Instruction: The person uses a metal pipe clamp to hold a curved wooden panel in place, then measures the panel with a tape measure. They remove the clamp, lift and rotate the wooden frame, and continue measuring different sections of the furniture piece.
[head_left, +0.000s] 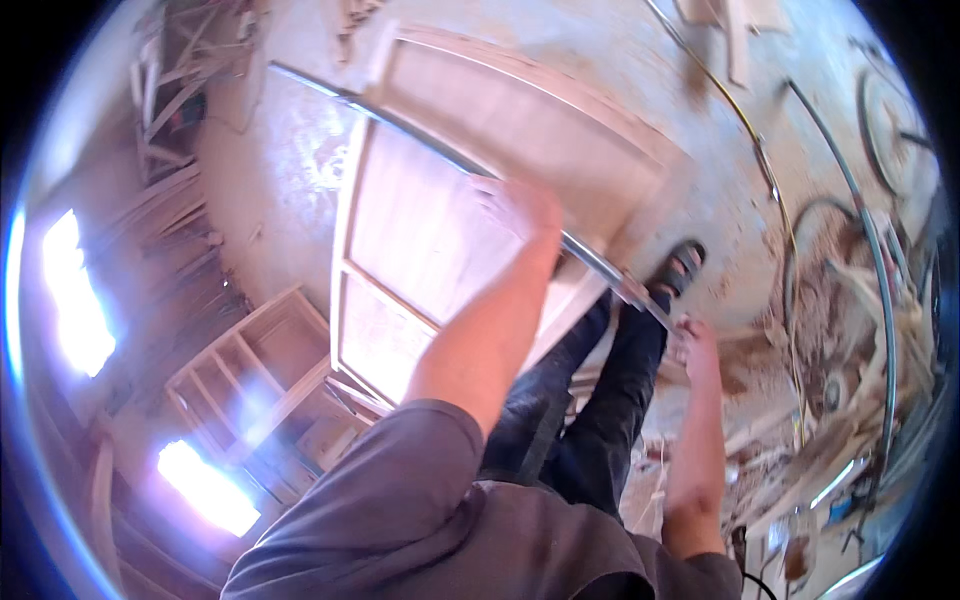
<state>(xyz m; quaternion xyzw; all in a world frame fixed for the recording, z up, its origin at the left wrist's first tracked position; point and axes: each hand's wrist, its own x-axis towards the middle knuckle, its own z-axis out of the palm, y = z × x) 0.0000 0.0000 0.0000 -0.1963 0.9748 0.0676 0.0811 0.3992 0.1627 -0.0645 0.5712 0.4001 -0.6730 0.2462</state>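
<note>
A long metal bar clamp (598, 262) runs slantwise across a pale wooden cabinet carcass (405, 215) with a framed panel. My left hand (517, 207) is closed round the middle of its bar, over the wood. At the near right end, my right hand (692, 343) has its fingers closed on the clamp's end piece, beside my leg. The clamp's far end reaches past the cabinet's left edge. Whether its jaws press on the wood, I cannot tell.
A smaller wooden frame (262, 362) with dividers stands at the left, near stacked wood strips (175, 225). On the right, a yellowish hose (770, 175) and a grey pipe (872, 240) cross the dusty floor. Offcuts and shavings (845, 290) are heaped there. My sandalled foot (682, 265) is beside the cabinet.
</note>
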